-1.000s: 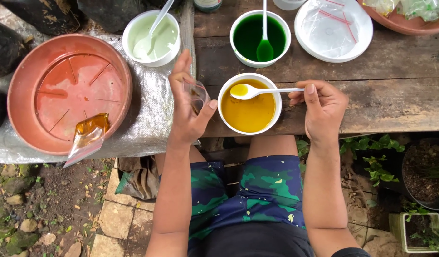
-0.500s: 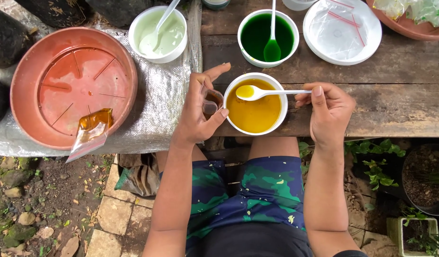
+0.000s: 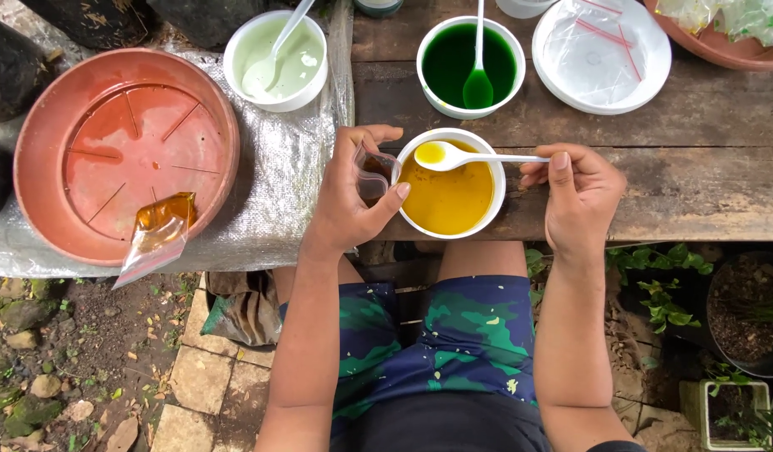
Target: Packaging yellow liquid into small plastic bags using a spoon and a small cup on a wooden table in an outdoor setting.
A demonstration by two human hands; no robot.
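At the centre of the frame, a white bowl of orange-yellow liquid (image 3: pixel 448 186) is seen standing at the near edge of a weathered wooden surface (image 3: pixel 705 180). A small clear plastic bag (image 3: pixel 374 172) is held just beside the bowl's left rim by the left hand (image 3: pixel 350 197), its fingers (image 3: pixel 371 134) curled closed around the bag. A white plastic spoon (image 3: pixel 466 156) (its scoop filled with the same liquid) is held level over the bowl by the right hand (image 3: pixel 577 194), the handle pinched between thumb and fingers. To the left, a filled, sealed bag of orange liquid (image 3: pixel 156 230) is draped over the rim of a terracotta-coloured tray (image 3: pixel 110 146), which rests on a silvery woven sheet (image 3: pixel 278 180). Farther off, along the top of the frame, a bowl of pale green liquid (image 3: pixel 275 59), a bowl of dark green liquid (image 3: pixel 471 65) (each with a spoon) and a white plate of empty bags (image 3: pixel 602 52) are set out.
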